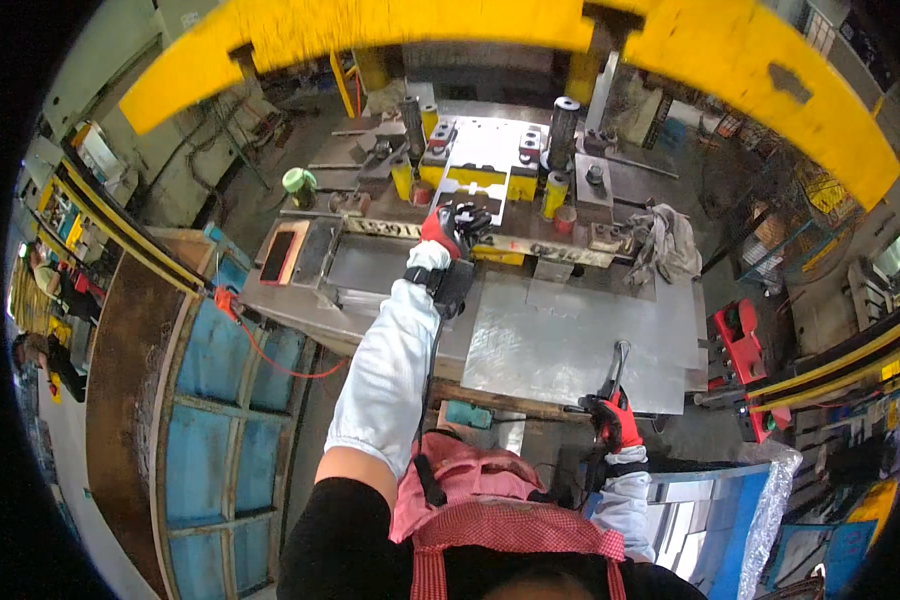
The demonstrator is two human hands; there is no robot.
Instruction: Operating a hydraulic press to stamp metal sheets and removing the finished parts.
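Left hand (454,232): red/black glove, reaching over to the die, at the near end of the cut-out metal plate (480,143). Fingers look partly curled at that end; can't tell if the grip is closed on it or only touching.

Plate lies on the die, toward the far edge of the surface (288,294), between two dark posts (564,130), with yellow cylinders (555,196) standing beside it.

Right hand (615,420): same glove type, grip closed round the handle of a slim tool (622,352). Its metal end points away from the body, over the flat metal sheets (550,335). Can't tell if the tip touches.

Sheets lie flat along the near edge of the surface, right of middle, reaching toward the near right corner.

Also on the surface: grey rag (667,245) bunched at the right edge, green-topped container (298,186) near the far left corner, dark flat rectangle (279,256) by the left edge.
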